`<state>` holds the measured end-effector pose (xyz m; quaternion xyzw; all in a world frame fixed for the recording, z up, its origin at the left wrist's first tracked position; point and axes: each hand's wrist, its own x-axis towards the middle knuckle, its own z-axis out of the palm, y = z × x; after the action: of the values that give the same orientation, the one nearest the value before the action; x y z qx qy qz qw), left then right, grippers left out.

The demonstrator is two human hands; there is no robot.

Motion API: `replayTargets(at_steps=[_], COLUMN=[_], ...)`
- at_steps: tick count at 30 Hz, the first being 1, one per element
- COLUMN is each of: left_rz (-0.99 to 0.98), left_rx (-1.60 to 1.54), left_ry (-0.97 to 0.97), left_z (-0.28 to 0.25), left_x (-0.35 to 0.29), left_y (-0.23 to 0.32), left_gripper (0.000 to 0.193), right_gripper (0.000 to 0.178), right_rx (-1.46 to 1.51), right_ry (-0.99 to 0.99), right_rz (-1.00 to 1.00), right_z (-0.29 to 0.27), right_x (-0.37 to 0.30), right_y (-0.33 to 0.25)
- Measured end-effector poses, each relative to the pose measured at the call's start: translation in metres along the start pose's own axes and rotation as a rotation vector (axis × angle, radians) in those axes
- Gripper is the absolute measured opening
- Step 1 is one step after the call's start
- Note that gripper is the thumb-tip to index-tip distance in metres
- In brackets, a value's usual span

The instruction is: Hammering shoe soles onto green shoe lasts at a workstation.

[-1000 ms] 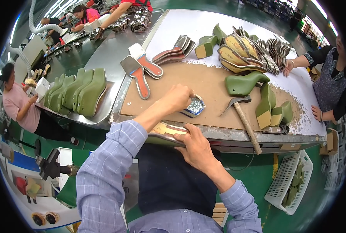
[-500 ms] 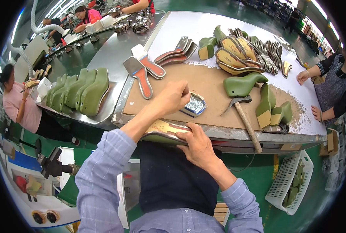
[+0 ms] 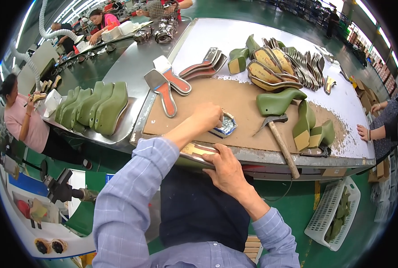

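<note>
My left hand is closed with its fingertips bent down at the near left side of a small blue-edged box filled with thin silvery nails. Whether anything is pinched in those fingers is hidden. At the table's front edge, my right hand grips a green shoe last, sole up, its thumb and fingers at the right end. A tan and brown insole lies along the upturned sole. My left forearm covers the last's left end. A hammer rests to the right, its wooden handle sticking out past the edge.
Green lasts lie beyond the hammer, with stacked insoles behind. Orange and grey insoles sit at the left. More lasts line the metal side table. A co-worker's hand touches the right edge. A white basket stands below.
My left hand has come slightly right and nearer, closer against the nail box. The last has shifted a little right with my right hand. At the right, the co-worker's farther hand has drawn back.
</note>
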<state>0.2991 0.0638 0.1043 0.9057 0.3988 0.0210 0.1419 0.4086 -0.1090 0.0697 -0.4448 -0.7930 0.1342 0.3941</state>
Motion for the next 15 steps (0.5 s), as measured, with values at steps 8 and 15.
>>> replayTargets(at_steps=[8, 15], left_rz=[0.1, 0.17], left_rx=[-0.101, -0.069], left_ry=[0.161, 0.262], left_z=[0.002, -0.001], left_x=[-0.001, -0.009], left_y=[-0.001, -0.003], left_gripper=[0.014, 0.014], right_gripper=[0.051, 0.055], right_rx=[-0.011, -0.03], right_ry=[0.008, -0.023], right_rz=[-0.016, -0.016], right_z=[0.0, -0.002], right_x=[0.0, 0.001], right_y=[0.002, 0.001])
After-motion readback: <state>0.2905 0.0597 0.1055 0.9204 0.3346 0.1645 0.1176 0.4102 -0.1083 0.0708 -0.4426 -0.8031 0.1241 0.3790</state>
